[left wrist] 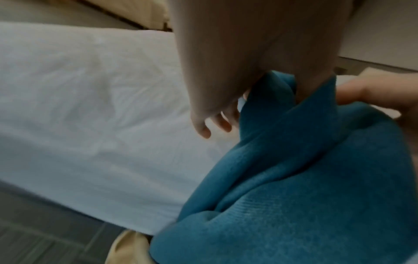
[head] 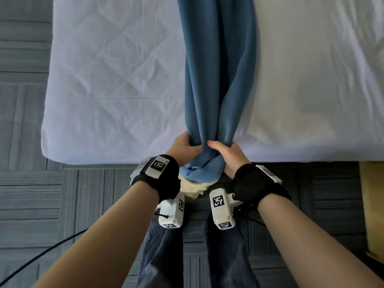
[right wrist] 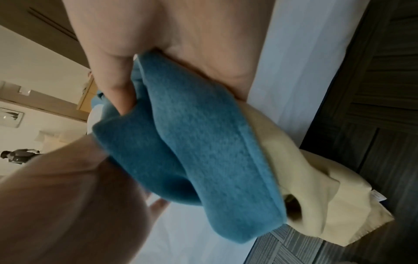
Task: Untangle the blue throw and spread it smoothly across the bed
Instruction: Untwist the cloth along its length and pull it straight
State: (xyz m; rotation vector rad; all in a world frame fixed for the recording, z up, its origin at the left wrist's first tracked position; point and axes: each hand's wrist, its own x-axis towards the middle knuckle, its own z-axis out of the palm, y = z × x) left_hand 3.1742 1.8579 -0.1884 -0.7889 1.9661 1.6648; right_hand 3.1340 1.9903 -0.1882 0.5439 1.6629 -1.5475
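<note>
Head view shows me the blue throw (head: 218, 69) bunched into one long rope that runs straight away from me up the middle of the bed (head: 116, 84), its near end gathered at the bed's near edge. My left hand (head: 182, 147) and right hand (head: 227, 155) sit side by side on that end, each with fingers (head: 214, 144) curled around a bundle of folds, left hand on the left folds and right hand on the right. A loop of the throw hangs below my hands over the floor, with a cream cloth (right wrist: 300, 171) showing under it. Since the long axis points away from me, I judge the next move is to draw my hands apart sideways, along the bed's edge; both are equally near.
</note>
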